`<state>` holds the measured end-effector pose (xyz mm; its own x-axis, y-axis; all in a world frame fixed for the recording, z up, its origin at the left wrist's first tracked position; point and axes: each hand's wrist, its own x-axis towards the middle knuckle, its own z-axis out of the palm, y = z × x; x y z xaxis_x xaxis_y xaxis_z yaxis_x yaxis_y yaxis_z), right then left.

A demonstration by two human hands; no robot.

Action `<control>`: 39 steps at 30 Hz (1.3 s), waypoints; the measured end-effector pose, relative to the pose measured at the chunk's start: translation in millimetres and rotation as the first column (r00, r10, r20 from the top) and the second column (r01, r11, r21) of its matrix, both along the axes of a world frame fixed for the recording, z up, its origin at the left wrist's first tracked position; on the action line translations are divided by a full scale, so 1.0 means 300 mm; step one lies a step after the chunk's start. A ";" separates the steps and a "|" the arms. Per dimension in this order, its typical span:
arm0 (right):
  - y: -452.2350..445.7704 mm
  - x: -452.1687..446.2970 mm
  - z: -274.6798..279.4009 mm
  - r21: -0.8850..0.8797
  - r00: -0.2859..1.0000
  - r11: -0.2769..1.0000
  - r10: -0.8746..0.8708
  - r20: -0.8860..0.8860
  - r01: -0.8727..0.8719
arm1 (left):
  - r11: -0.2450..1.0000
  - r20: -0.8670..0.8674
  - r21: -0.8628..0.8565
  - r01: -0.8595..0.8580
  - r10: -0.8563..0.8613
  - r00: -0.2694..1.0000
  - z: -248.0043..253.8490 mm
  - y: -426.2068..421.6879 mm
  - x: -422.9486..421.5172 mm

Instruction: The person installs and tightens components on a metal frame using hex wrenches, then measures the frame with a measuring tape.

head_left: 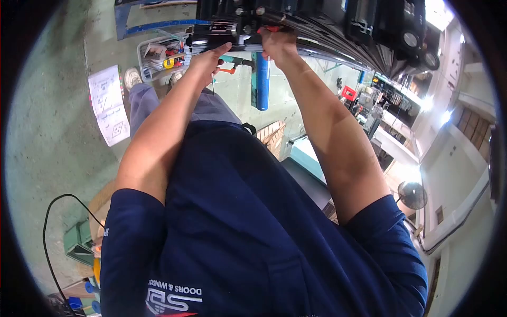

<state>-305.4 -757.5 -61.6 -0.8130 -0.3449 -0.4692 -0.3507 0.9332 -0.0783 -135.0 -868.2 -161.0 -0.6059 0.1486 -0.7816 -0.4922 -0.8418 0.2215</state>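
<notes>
My left hand (207, 64) is closed at the lower edge of a black metal frame (214, 40), its thumb lying along the edge. A thin rod shows just below its fingers; what they hold is hidden. Against the same black assembly, my right hand (279, 46) is closed around a small red object (270, 29), mostly covered by the fingers. Near the left hand is a tool with an orange part (228, 70). Dark rails and round silver fittings (260, 10) fill the top of the view above both hands.
A blue post (262, 84) stands beneath the frame between my arms. On the floor at left lie printed drawing sheets (109, 105), beside a tray (141, 62) of tools and parts. A black cable (47, 238) loops near a green bin (79, 242). A fan (412, 195) stands at right.
</notes>
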 end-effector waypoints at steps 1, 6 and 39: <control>-0.007 0.006 -0.009 -0.019 0.990 0.999 -0.032 0.137 0.035 | 1.000 0.003 0.014 0.001 -0.001 1.000 0.006 -0.006 0.001; -0.198 0.084 0.104 -0.192 0.246 0.162 -0.762 0.598 0.968 | 1.000 -0.022 0.010 -0.024 0.024 0.999 -0.023 0.002 0.007; 0.011 0.082 0.007 -0.049 0.872 0.933 0.313 -0.376 -0.356 | 1.000 0.001 0.018 0.013 -0.013 1.000 0.003 -0.012 0.019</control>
<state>-280.7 -754.3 -59.4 -0.7436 -0.6593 -0.1110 -0.6645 0.7472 0.0136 -129.2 -871.9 -160.1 -0.6032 0.1704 -0.7792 -0.5032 -0.8392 0.2061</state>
